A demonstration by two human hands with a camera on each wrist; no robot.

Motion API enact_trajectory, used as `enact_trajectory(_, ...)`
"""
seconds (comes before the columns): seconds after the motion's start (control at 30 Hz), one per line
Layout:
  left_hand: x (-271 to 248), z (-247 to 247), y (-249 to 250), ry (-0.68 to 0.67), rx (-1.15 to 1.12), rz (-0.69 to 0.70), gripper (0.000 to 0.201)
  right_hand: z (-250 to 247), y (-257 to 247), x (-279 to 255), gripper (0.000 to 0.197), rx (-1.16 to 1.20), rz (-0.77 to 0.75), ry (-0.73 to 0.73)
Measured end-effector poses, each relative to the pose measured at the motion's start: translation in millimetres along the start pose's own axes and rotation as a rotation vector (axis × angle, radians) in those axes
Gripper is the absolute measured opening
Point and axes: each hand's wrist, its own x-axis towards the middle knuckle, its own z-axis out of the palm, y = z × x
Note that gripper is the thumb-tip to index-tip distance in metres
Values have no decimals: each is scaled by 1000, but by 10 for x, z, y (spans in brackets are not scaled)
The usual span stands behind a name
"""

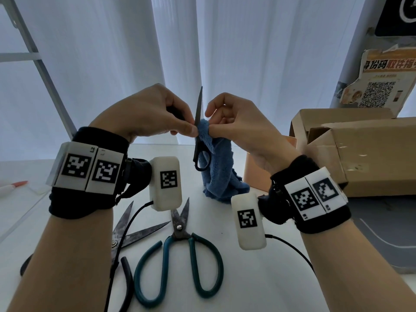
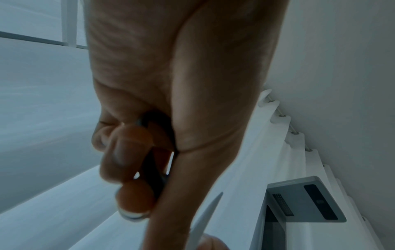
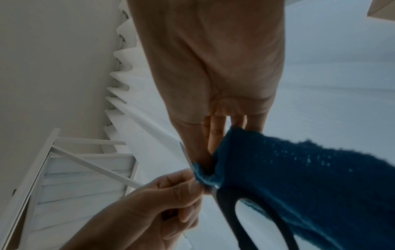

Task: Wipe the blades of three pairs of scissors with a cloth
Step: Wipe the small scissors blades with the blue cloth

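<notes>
**Obs.: black scissors held upright, cloth at blade**

Left hand (image 1: 148,111) fingers curled round black scissors (image 1: 198,131), tip up, above table (image 1: 258,278). Right hand (image 1: 236,122) pinches blue cloth (image 1: 216,158) against the blade. Scissors count: three; two lie on table, teal-handled (image 1: 180,251) and dark-handled (image 1: 126,233). Cardboard box (image 1: 360,149), one, open; contents not discernible.
</notes>
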Motion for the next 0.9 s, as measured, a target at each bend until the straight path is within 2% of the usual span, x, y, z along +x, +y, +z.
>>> enact_trajectory(0.47, -26, 11, 42, -74, -10, 33, 8, 11, -31, -9, 15, -14, -15, -58)
enact_trajectory(0.9, -16, 28, 39, -86, 0, 21, 9, -16, -45, -11, 14, -53, -18, -89)
